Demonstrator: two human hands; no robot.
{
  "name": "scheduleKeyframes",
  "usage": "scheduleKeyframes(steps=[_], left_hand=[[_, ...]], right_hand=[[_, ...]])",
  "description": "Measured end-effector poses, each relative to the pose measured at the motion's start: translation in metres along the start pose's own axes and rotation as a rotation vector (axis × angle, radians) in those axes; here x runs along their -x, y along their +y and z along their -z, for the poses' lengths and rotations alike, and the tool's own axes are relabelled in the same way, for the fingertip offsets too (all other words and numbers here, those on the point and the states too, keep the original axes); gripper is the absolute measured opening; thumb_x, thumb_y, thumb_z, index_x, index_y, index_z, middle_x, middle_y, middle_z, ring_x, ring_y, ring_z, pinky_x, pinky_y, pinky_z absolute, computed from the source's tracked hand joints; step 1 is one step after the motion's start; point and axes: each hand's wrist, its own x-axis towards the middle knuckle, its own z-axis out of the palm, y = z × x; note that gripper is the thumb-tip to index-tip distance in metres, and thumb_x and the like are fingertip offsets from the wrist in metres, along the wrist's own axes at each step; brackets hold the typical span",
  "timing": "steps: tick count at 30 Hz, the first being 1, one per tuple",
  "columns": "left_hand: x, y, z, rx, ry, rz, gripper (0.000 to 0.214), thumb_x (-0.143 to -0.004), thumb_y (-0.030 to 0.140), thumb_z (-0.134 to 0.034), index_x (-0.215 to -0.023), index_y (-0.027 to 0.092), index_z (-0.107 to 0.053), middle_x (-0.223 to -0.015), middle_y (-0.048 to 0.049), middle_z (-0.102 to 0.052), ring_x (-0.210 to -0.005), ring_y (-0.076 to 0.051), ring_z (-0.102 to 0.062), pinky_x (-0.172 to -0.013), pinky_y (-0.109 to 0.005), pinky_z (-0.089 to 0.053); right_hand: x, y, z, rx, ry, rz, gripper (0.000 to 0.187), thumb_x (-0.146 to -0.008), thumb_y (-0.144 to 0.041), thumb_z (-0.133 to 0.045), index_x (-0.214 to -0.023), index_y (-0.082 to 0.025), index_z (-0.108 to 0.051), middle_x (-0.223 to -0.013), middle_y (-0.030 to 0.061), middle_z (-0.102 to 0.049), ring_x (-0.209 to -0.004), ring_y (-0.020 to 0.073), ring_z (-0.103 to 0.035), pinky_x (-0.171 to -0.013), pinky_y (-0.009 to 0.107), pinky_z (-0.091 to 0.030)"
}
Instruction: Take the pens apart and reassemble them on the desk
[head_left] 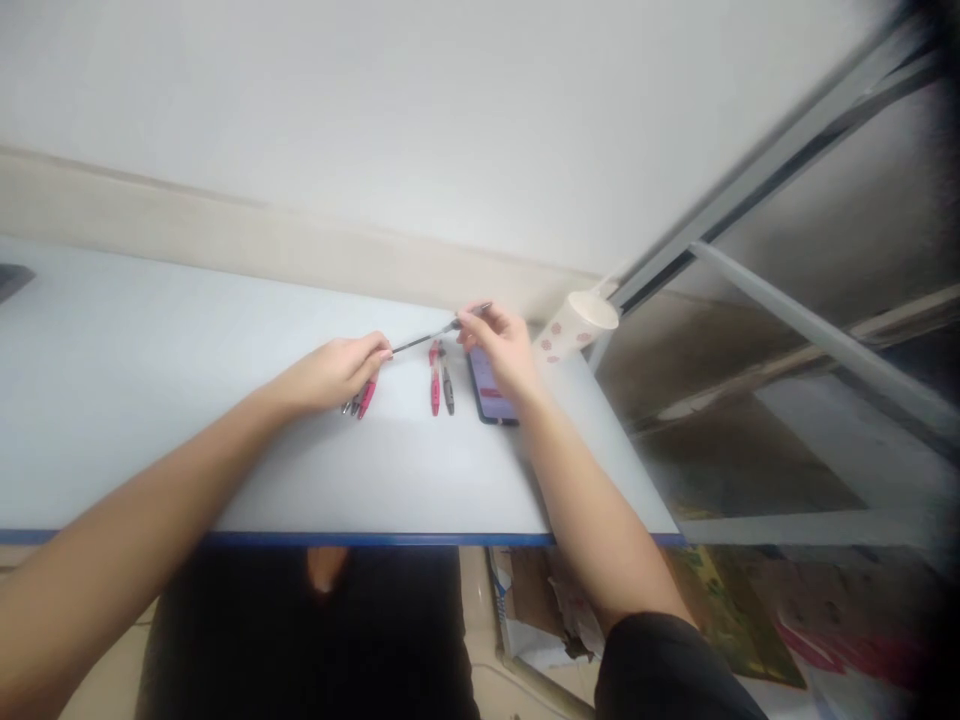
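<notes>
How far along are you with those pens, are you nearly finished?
Done: a pink pen and a dark pen lie side by side on the white table. In hand: a thin black pen, held by the left hand and right hand. Left: the red pen beside the left hand.

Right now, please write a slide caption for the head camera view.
Left hand and right hand hold a slim black pen over a white table, near a red pen and a smartphone.
</notes>
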Motion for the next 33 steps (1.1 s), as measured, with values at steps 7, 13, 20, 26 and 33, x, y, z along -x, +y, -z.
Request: scheduleKeyframes(steps=[7,13,20,26,33], left_hand=[[0.0,-0.001,-0.001,0.011,0.002,-0.011,0.034,-0.109,0.045,-0.032,-0.095,0.024,-0.055,-0.073,-0.0011,-0.069,-0.064,-0.02,-0.062,-0.069,-0.034,-0.046],[0.001,-0.002,-0.002,0.083,-0.013,-0.035,0.036,-0.109,0.048,-0.033,-0.092,0.025,-0.054,-0.07,0.0006,-0.069,-0.065,-0.019,-0.064,-0.068,-0.031,-0.048],[0.002,-0.003,-0.002,0.071,0.035,-0.08,0.038,-0.108,0.049,-0.038,-0.088,0.023,-0.059,-0.067,0.0012,-0.066,-0.059,-0.017,-0.06,-0.064,-0.029,-0.045],[0.0,-0.009,-0.002,0.061,0.16,-0.201,0.028,-0.101,0.049,-0.054,-0.099,0.022,-0.061,-0.078,-0.0006,-0.07,-0.067,-0.017,-0.062,-0.066,-0.029,-0.047],[-0.001,-0.02,0.004,-0.073,0.253,-0.198,0.031,-0.102,0.05,-0.058,-0.107,0.022,-0.07,-0.1,-0.0066,-0.076,-0.086,-0.023,-0.07,-0.074,-0.033,-0.05]], right_hand=[[0.0,0.006,-0.004,-0.08,-0.091,-0.055,0.034,-0.083,-0.05,-0.081,-0.094,-0.02,-0.07,-0.079,-0.0001,-0.065,-0.069,0.013,-0.061,-0.066,0.028,-0.052],[0.005,0.01,-0.008,-0.084,-0.281,-0.116,0.032,-0.082,-0.044,-0.084,-0.102,-0.02,-0.076,-0.082,0.0007,-0.07,-0.071,0.0141,-0.065,-0.072,0.03,-0.054],[0.011,0.001,-0.009,0.023,-0.368,-0.108,0.032,-0.083,-0.044,-0.083,-0.101,-0.019,-0.076,-0.081,0.0017,-0.07,-0.07,0.0164,-0.068,-0.059,0.028,-0.049],[0.017,-0.005,-0.014,0.22,-0.375,-0.162,0.057,-0.101,-0.064,-0.055,-0.07,-0.016,-0.065,-0.062,0.0032,-0.064,-0.051,0.0128,-0.061,-0.053,0.027,-0.043],[0.014,-0.007,-0.008,0.189,-0.334,0.033,0.04,-0.09,-0.046,-0.079,-0.116,-0.021,-0.062,-0.085,-0.0001,-0.07,-0.072,0.0139,-0.065,-0.069,0.027,-0.05]])
